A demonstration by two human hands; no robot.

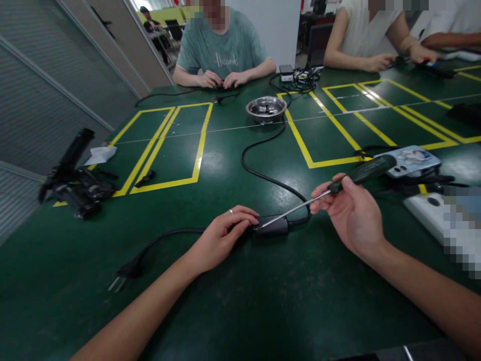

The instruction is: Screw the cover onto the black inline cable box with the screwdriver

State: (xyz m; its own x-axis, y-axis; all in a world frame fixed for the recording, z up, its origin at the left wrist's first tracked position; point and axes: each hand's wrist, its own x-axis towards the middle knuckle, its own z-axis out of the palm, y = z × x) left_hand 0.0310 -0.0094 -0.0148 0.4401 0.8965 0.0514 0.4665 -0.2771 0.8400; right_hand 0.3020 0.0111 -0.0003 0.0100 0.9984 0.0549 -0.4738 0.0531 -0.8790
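The left hand (225,233) grips the left end of the black adapter (272,226) and presses it on the table. The right hand (351,210), at 3 o'clock from it, is closed around a screwdriver (361,174) whose tip touches the adapter's top. The casing looks whole and still closed — I judge the work on it is only at its start.

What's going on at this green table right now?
A person's left hand pins a black power adapter to the green table, while the right hand holds a green-handled screwdriver with its tip against the adapter's casing. Its plug lies loose at the left. Across the table, another person handles something small beyond a steel bowl.
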